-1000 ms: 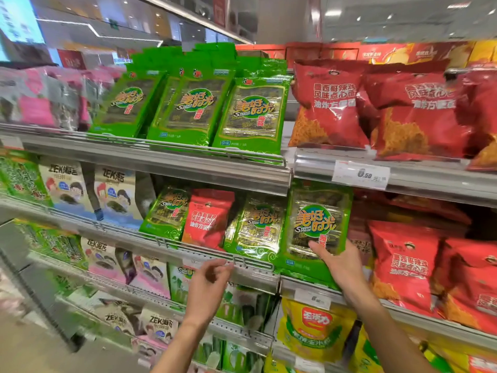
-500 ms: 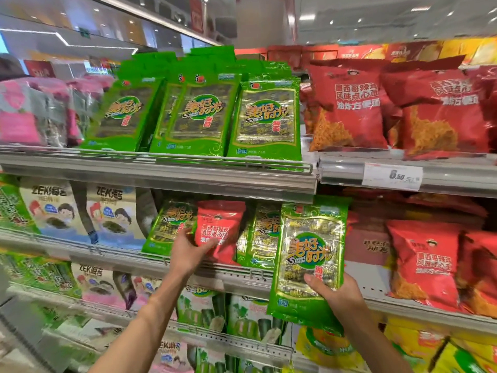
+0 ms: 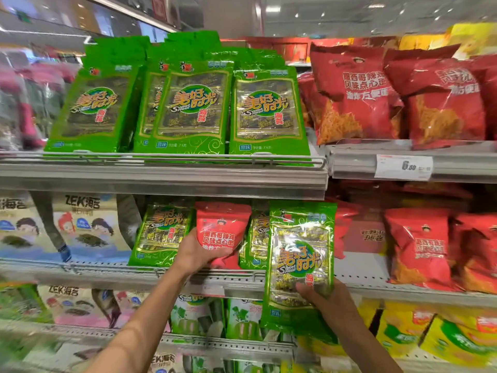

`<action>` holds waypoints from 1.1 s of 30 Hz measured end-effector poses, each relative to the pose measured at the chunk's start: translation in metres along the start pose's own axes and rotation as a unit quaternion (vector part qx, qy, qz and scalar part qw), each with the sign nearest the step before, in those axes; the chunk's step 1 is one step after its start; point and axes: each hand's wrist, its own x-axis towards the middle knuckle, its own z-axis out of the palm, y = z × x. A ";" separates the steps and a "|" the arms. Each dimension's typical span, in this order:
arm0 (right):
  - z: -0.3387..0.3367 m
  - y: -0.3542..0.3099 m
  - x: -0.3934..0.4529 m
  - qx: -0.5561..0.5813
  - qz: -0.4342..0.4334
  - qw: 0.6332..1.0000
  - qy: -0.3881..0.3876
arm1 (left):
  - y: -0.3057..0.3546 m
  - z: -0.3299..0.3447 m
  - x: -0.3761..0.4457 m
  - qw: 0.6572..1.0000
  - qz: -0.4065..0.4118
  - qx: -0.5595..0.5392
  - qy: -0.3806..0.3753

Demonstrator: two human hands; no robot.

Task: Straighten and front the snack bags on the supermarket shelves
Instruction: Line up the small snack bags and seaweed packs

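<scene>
Moved: left hand [image 3: 197, 255] now gripping red bag [image 3: 222, 232]
Right hand [image 3: 326, 297]: fingers clasping green bag [image 3: 300, 261]
Handling: probably light, crinkly; hold lower edges

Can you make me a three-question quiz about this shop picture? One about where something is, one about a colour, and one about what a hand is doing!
1. Where is the white price tag?
A. On the top shelf's edge, under the red noodle bags
B. On the floor
C. Stuck on a green bag

2. What colour is the bag in the left hand?
A. Yellow
B. Red
C. Blue

3. What is the right hand doing?
A. Hanging empty
B. Pointing at the ceiling
C. Holding a green seaweed bag in front of the shelf

Answers:
1 A: the tag sits on the rail below the red noodle bags.
2 B: the fingers wrap a red snack bag.
3 C: its fingers grip the green bag's lower part.
</scene>
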 end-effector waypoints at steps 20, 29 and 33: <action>0.051 -0.051 0.053 0.050 0.002 0.998 -0.024 | 0.021 -0.047 -0.016 0.989 -0.020 -0.102 0.101; 0.141 -0.085 0.103 0.044 0.034 0.998 -0.028 | -0.004 -0.102 -0.078 0.978 -0.075 -0.114 0.157; 0.166 -0.084 0.110 0.029 0.040 0.999 -0.020 | -0.024 -0.115 -0.101 0.973 -0.102 -0.117 0.172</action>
